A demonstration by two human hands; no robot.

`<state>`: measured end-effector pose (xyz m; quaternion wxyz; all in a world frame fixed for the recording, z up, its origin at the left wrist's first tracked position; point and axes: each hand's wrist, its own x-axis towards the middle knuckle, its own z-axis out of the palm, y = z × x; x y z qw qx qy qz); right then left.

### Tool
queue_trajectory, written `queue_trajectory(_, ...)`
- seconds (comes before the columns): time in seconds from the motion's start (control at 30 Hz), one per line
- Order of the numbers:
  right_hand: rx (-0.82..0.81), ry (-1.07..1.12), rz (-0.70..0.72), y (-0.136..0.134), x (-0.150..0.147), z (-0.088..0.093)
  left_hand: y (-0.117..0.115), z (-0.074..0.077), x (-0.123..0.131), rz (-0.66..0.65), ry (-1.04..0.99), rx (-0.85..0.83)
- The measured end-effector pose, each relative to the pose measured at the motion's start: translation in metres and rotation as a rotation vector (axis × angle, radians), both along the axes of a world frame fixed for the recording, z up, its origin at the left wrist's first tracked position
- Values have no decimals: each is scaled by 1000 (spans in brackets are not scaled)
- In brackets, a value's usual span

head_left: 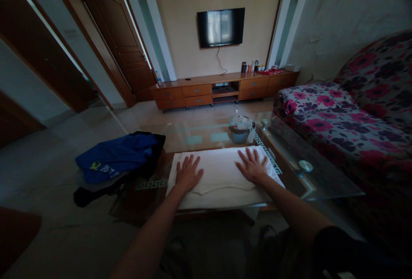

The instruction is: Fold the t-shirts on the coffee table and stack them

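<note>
A white folded cloth (222,171), perhaps a garment, lies flat near the front edge of the glass coffee table (325,180). On its left part rests my left hand (189,173), palm down with the fingers spread. My right hand (252,166) lies the same way on the right part, fingers fanned out. Neither hand grips anything. Left of the cloth, a blue garment (112,156) with yellow and white print lies heaped with dark clothing (84,195) at the table's left end.
Behind the cloth stands a basket (240,135) with crumpled white plastic in it. A flowered sofa (334,120) flanks the table on the right. Against the far wall are a low wooden cabinet (196,94) with bottles and cans on top, and a television (221,28).
</note>
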<state>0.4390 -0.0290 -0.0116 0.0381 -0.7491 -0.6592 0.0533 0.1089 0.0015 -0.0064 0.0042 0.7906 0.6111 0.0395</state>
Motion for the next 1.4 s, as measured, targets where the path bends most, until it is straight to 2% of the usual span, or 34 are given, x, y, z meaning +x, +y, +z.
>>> queue_trajectory(0.13, 11, -7, -16, -6, -10, 8, -9, 10, 10, -70, -8, 38)
queue_trajectory(0.27, 37, 33, 157, -20, -27, 10, -26, 14, 30, -283, -51, -37)
queue_trajectory(0.33, 17, 64, 227, -26, -33, 8, -34, 13, 36, -333, -63, -89)
queue_trajectory(0.53, 17, 45, 253, -32, -38, 5, -40, 14, 34, -382, -63, -162)
queue_trajectory(0.67, 42, 55, 357, -38, -43, 5, -46, 19, 32, -439, -69, -175)
queue_trajectory(0.83, 28, 75, 345, -42, -45, 5, -50, 21, 32, -449, -80, -182)
queue_trajectory(0.93, -7, 106, 350, -40, -43, 8, -46, 20, 28, -387, -103, -190)
queue_trajectory(1.0, -32, 136, 310, -37, -40, 10, -43, 19, 19, -254, -97, -177)
queue_trajectory(1.1, -9, 105, 133, -35, -31, 7, -41, 16, -4, -28, -43, -119)
queue_trajectory(1.17, 14, 49, -13, -35, -23, 2, -41, 12, -20, 52, -7, -121)
queue_trajectory(1.27, 12, 23, -119, -34, -13, -8, -40, 7, -35, 50, 15, -148)
queue_trajectory(1.4, 9, 28, -113, -24, -6, -13, -33, 2, -33, 12, 8, -51)
